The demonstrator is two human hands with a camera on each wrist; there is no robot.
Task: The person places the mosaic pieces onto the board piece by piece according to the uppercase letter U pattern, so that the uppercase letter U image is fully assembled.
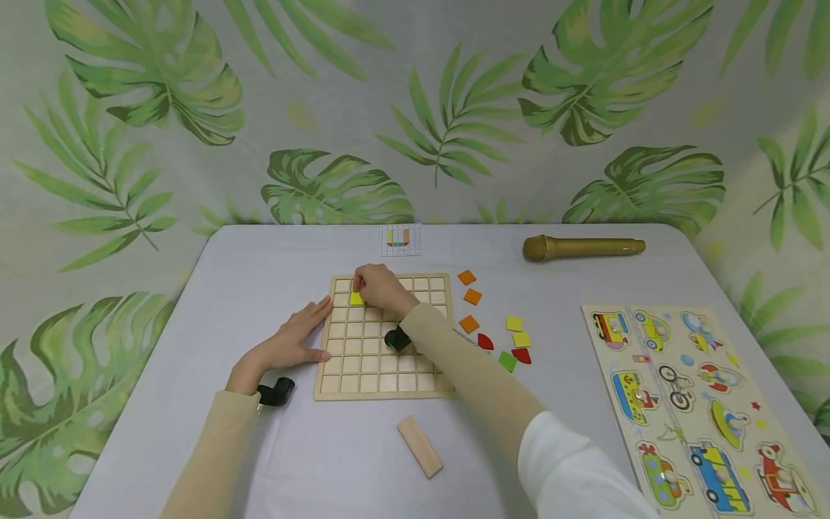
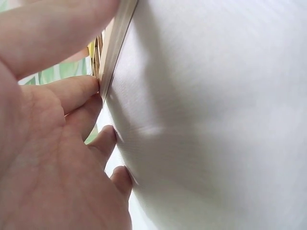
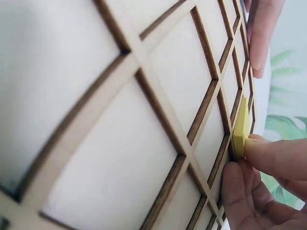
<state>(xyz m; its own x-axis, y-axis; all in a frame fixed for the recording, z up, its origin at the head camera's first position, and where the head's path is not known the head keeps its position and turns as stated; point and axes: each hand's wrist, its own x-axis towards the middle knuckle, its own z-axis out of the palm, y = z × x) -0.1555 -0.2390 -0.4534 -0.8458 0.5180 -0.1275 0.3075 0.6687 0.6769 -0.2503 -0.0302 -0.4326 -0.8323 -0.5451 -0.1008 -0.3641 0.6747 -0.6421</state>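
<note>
A wooden grid board point(image 1: 344, 386) lies flat on the white-covered table. Along its left side, my left hand point(image 1: 295, 339) touches the edge with spread fingers, the thumb lower down; in the left wrist view the fingertips point(image 2: 91, 88) meet the wooden rim. My right hand point(image 1: 384, 288) reaches across to the board's upper left. Its thumb and fingers pinch a yellow square tile point(image 3: 241, 132), which is tilted against the grid cells in the right wrist view. From above, that yellow tile point(image 1: 357, 299) shows partly beneath the fingers.
Right of the board lie orange squares point(image 1: 472, 296), yellow squares point(image 1: 521, 339), red quarter-round pieces point(image 1: 521, 355) and a green square point(image 1: 508, 361). A pattern card point(image 1: 400, 240) is behind it, a wooden block point(image 1: 420, 447) in front. Farther right are a brown microphone-shaped object point(image 1: 583, 248) and a picture puzzle point(image 1: 703, 404).
</note>
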